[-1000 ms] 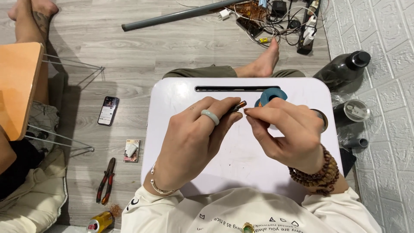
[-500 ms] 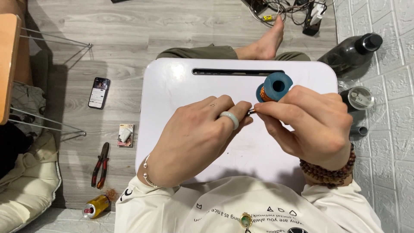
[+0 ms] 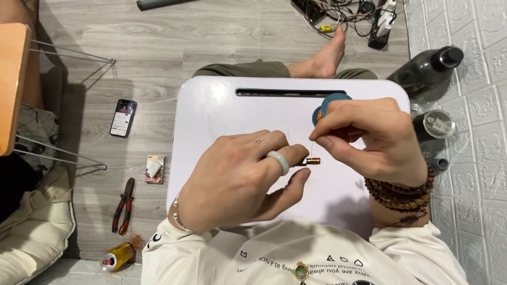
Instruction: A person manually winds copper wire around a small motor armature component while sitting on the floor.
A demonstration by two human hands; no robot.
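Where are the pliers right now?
The pliers lie on the wooden floor left of the white lap table, between a small packet and a yellow can.

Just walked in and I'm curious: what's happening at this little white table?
A person sits on the floor at a white lap table. The left hand pinches a small rod wound with copper wire. The right hand holds a teal spool just above it, with a thin wire running between them. Pliers, a phone and a can lie on the floor to the left.
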